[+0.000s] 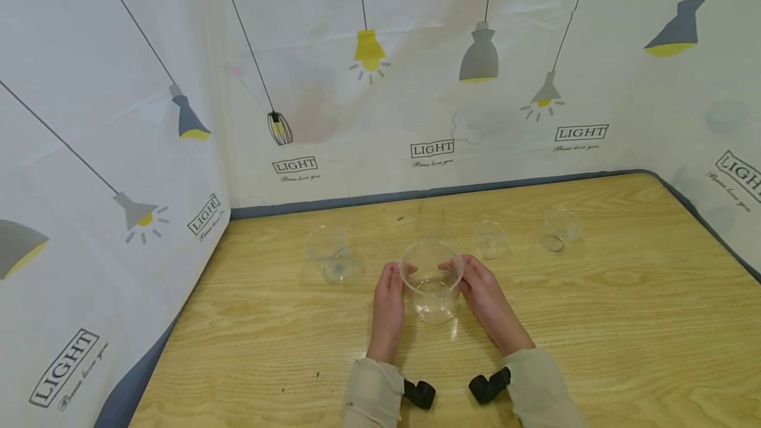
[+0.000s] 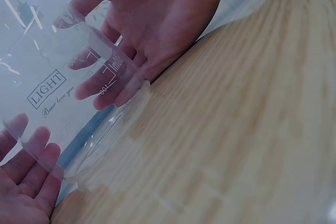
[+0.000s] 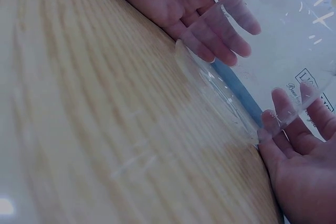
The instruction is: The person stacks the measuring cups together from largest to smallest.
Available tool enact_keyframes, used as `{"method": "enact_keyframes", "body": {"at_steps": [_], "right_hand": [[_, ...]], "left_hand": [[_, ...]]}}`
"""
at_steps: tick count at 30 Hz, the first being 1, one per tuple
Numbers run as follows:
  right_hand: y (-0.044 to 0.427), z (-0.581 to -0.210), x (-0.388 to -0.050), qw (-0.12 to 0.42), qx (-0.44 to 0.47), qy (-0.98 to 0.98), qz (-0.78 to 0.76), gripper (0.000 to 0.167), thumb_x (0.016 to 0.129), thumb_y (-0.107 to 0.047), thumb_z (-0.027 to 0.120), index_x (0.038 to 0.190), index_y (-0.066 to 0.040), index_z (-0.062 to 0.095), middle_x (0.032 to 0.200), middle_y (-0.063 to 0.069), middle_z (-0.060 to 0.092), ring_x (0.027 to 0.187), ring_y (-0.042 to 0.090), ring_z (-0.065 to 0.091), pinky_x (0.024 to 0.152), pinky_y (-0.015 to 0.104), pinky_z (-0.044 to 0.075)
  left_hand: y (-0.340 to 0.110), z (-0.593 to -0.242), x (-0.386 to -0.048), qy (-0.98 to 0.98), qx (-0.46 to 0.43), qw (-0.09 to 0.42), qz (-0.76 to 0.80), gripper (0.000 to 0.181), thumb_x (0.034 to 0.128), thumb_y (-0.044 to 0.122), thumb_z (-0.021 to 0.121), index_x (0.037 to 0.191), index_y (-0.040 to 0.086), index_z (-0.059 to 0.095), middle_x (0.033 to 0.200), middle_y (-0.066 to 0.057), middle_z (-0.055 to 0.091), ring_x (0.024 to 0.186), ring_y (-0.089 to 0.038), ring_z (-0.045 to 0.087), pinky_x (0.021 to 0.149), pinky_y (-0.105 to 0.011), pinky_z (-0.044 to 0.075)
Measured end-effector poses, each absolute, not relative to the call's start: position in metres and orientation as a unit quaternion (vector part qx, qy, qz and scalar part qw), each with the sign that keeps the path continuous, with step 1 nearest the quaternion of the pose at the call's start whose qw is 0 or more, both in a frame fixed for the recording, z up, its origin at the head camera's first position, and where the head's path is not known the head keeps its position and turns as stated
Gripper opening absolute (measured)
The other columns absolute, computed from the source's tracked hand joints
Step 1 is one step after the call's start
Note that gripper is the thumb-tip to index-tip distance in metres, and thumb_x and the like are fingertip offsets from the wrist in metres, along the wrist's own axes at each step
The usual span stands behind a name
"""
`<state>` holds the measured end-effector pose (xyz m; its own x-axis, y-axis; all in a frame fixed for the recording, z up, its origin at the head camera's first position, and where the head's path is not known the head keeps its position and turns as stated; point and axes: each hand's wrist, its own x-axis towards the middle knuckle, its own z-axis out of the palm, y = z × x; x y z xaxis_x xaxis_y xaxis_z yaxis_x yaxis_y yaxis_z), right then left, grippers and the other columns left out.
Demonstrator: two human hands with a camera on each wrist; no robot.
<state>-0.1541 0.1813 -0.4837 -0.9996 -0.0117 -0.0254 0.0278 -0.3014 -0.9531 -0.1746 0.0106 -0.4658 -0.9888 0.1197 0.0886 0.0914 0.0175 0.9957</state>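
A large clear beaker [image 1: 433,312] with printed millilitre marks stands upright on the wooden table, between the two hands. From its left side my left hand [image 1: 389,302] holds it, fingers curved around the wall. My right hand [image 1: 489,302] holds the opposite side in the same way, and some fingertips show through the clear wall. In the left wrist view the white scale on the beaker [image 2: 113,72] is partly readable. The right wrist view shows the base of the beaker [image 3: 220,95] close to or on the table.
Behind the hands are a clear vessel [image 1: 327,243] at the left, a small clear one [image 1: 490,241] right of the middle, and another [image 1: 561,223] farther right. A white curtain [image 1: 357,117] with printed lamps encloses the wooden table [image 1: 267,349] at the back and sides.
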Motion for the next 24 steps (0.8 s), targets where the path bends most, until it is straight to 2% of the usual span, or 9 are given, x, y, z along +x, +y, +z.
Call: {"method": "enact_keyframes", "body": {"at_steps": [5, 10, 17, 24], "right_hand": [[0.1809, -0.4834, -0.1555, 0.002, 0.004, 0.579, -0.815, 0.057, 0.093, -0.039, 0.041, 0.118, 0.012, 0.037, 0.124, 0.027, 0.043, 0.119, 0.025, 0.04, 0.092, 0.025, 0.037], [0.1805, -0.4833, -0.1563, -0.003, 0.001, 0.577, -0.817, 0.056, 0.093, -0.038, 0.042, 0.119, 0.012, 0.039, 0.122, 0.024, 0.047, 0.117, 0.02, 0.043, 0.094, 0.025, 0.036], [0.1828, -0.4832, -0.1552, 0.011, 0.0, 0.588, -0.809, 0.057, 0.093, -0.04, 0.042, 0.128, 0.004, 0.039, 0.128, 0.017, 0.046, 0.12, 0.018, 0.042, 0.098, 0.025, 0.032], [0.1838, -0.4803, -0.1545, -0.01, -0.01, 0.585, -0.811, 0.052, 0.094, -0.037, 0.041, 0.128, 0.003, 0.041, 0.13, 0.018, 0.044, 0.121, 0.02, 0.042, 0.097, 0.026, 0.033]], "left_hand": [[0.0106, -0.4595, -0.1719, 0.717, 0.067, 0.015, 0.694, 0.038, 0.0969, 0.033, 0.034, 0.102, 0.002, 0.056, 0.107, -0.008, 0.059, 0.11, -0.013, 0.047, 0.095, -0.036, 0.032], [0.0106, -0.4597, -0.1731, 0.715, 0.073, 0.011, 0.696, 0.04, 0.0978, 0.031, 0.032, 0.103, -0.002, 0.055, 0.108, -0.013, 0.059, 0.111, -0.016, 0.048, 0.096, -0.037, 0.031], [0.0105, -0.4608, -0.1733, 0.709, 0.086, 0.001, 0.7, 0.041, 0.0987, 0.029, 0.029, 0.107, -0.003, 0.054, 0.108, -0.016, 0.059, 0.11, -0.022, 0.049, 0.096, -0.037, 0.031], [0.0104, -0.4597, -0.1715, 0.708, 0.098, -0.001, 0.699, 0.044, 0.0991, 0.031, 0.025, 0.109, 0.003, 0.058, 0.11, -0.012, 0.06, 0.109, -0.014, 0.05, 0.098, -0.034, 0.03]]}}
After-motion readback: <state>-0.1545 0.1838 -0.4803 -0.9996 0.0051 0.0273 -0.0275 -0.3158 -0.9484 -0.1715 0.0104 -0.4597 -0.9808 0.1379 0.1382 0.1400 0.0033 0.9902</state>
